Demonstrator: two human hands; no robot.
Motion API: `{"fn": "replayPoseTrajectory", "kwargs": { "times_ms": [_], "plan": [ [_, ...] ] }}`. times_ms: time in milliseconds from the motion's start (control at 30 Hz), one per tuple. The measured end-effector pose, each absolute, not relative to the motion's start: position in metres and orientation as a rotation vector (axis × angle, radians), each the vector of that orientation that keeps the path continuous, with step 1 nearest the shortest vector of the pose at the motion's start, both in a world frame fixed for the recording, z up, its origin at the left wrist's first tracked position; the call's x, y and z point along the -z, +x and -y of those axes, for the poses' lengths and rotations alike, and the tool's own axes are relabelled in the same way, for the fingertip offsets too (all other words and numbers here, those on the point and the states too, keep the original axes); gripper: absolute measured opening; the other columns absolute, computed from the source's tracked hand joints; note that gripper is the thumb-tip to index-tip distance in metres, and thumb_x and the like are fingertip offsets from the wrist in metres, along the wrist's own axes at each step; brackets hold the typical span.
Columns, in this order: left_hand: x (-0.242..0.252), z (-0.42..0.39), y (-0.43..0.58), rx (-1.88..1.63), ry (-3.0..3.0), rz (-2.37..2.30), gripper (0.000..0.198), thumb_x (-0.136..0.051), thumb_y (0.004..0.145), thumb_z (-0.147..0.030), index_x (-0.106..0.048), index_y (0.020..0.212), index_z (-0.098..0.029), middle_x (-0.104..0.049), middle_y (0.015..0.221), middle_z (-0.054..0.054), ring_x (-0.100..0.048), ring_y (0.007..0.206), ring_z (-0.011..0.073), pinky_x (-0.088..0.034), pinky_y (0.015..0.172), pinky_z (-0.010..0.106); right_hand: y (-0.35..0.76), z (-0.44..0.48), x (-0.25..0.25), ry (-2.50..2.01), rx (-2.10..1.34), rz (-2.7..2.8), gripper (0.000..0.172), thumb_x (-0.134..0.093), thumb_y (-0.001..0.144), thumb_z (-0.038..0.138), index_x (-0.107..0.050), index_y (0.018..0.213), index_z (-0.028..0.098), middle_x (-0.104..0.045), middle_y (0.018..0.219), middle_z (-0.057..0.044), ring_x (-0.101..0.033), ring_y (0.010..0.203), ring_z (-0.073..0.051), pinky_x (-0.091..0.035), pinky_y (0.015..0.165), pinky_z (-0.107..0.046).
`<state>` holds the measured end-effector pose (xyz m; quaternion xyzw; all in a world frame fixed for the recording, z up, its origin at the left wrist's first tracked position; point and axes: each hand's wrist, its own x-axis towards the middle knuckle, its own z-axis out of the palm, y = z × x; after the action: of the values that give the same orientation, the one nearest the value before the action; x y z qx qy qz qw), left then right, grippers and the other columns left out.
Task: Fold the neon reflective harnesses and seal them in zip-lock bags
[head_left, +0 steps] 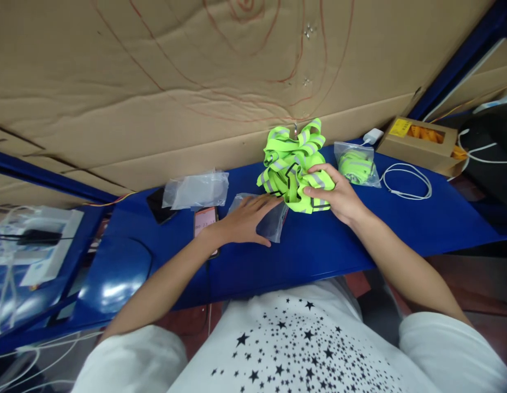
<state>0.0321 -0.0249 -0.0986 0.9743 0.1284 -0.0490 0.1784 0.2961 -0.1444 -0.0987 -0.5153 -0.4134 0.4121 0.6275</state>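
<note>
A bundle of fluorescent green straps [294, 158] with grey stripes and black buckles is above the blue table. My right hand [339, 194] grips its right side, fingers and thumb closed on the fabric. My left hand [249, 218] is spread palm down at the bundle's lower left, with its fingertips close to the straps. Beneath my left hand lies a clear plastic bag [274, 225], partly covered by the hand. Another clear bag [357, 164] holding folded green straps rests to the right of the bundle.
The blue table [318, 245] bears stacked clear bags [196, 190], a dark phone [158, 204] and a lit phone [205, 218] at the left. On the right are a coiled white cable [407, 181], a white adapter [373, 136] and a cardboard box [421, 144]. Cardboard [175, 125] stands behind.
</note>
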Motion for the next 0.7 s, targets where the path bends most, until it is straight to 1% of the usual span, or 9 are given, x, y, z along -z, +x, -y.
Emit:
{"fn": "replayPoseTrajectory", "kwargs": {
  "times_ms": [100,200,267,300,400,467,533,633,700],
  "plan": [
    [0.104,0.025,0.040,0.143,2.779,-0.412,0.129,-0.082,0.069,-0.076,-0.016,0.168,-0.024,-0.038,0.164,0.024,-0.039,0.147,0.0476,-0.029,0.117,0.061,0.292,0.144,0.100,-1.179,-1.009,0.953,0.054,-0.095,0.062,0.040,-0.067,0.106,0.025,-0.067,0.109,0.000,-0.062,0.097,-0.019,-0.054,0.084,-0.031],
    [0.106,0.028,0.043,0.212,2.753,-0.439,0.136,-0.076,0.065,-0.086,-0.013,0.169,-0.023,-0.030,0.168,0.025,-0.033,0.150,0.0497,-0.027,0.117,0.061,0.291,0.145,0.101,-1.187,-1.006,0.995,0.053,-0.095,0.063,0.042,-0.068,0.106,0.026,-0.068,0.110,0.000,-0.062,0.101,-0.020,-0.054,0.087,-0.033],
    [0.108,0.030,0.045,0.231,2.737,-0.422,0.133,-0.074,0.067,-0.086,-0.014,0.168,-0.024,-0.025,0.170,0.024,-0.030,0.153,0.0480,-0.025,0.120,0.059,0.291,0.146,0.100,-1.194,-0.995,1.020,0.053,-0.094,0.064,0.043,-0.068,0.106,0.026,-0.068,0.112,-0.001,-0.063,0.103,-0.021,-0.054,0.088,-0.034],
    [0.109,0.032,0.046,0.229,2.737,-0.412,0.130,-0.075,0.068,-0.084,-0.016,0.168,-0.024,-0.026,0.170,0.023,-0.030,0.153,0.0472,-0.025,0.120,0.058,0.291,0.146,0.099,-1.198,-0.991,1.024,0.053,-0.094,0.064,0.044,-0.068,0.106,0.026,-0.068,0.112,-0.001,-0.063,0.103,-0.021,-0.054,0.088,-0.035],
    [0.110,0.034,0.049,0.186,2.775,-0.414,0.120,-0.077,0.071,-0.080,-0.029,0.164,-0.020,-0.038,0.164,0.025,-0.039,0.146,0.0476,-0.028,0.116,0.057,0.291,0.147,0.097,-1.198,-0.998,1.008,0.053,-0.094,0.064,0.044,-0.067,0.106,0.027,-0.068,0.111,0.000,-0.064,0.098,-0.020,-0.054,0.084,-0.034],
    [0.107,0.035,0.049,0.088,2.797,-0.450,0.119,-0.076,0.071,-0.081,-0.032,0.162,-0.018,-0.045,0.158,0.025,-0.042,0.141,0.0472,-0.029,0.114,0.057,0.291,0.147,0.096,-1.191,-0.997,0.989,0.053,-0.094,0.065,0.042,-0.066,0.107,0.028,-0.067,0.109,0.001,-0.064,0.094,-0.019,-0.055,0.082,-0.033],
    [0.103,0.037,0.048,-0.081,2.800,-0.507,0.123,-0.075,0.070,-0.084,-0.030,0.163,-0.018,-0.049,0.155,0.024,-0.043,0.140,0.0459,-0.023,0.117,0.059,0.290,0.148,0.096,-1.191,-0.968,0.972,0.051,-0.093,0.067,0.041,-0.065,0.107,0.028,-0.067,0.109,0.001,-0.064,0.094,-0.019,-0.054,0.081,-0.033],
    [0.098,0.039,0.045,-0.395,2.796,-0.614,0.131,-0.075,0.064,-0.088,-0.028,0.164,-0.017,-0.048,0.153,0.024,-0.040,0.144,0.0465,-0.005,0.123,0.064,0.288,0.148,0.097,-1.200,-0.908,0.955,0.048,-0.092,0.069,0.040,-0.065,0.107,0.029,-0.066,0.114,0.001,-0.064,0.100,-0.020,-0.054,0.083,-0.033],
    [0.099,0.041,0.046,-0.540,2.788,-0.645,0.134,-0.075,0.063,-0.088,-0.025,0.165,-0.016,-0.046,0.152,0.025,-0.039,0.145,0.0460,0.000,0.125,0.065,0.285,0.149,0.098,-1.204,-0.880,0.984,0.047,-0.092,0.070,0.040,-0.066,0.107,0.030,-0.066,0.117,0.001,-0.064,0.106,-0.022,-0.054,0.088,-0.035]
  ]
}}
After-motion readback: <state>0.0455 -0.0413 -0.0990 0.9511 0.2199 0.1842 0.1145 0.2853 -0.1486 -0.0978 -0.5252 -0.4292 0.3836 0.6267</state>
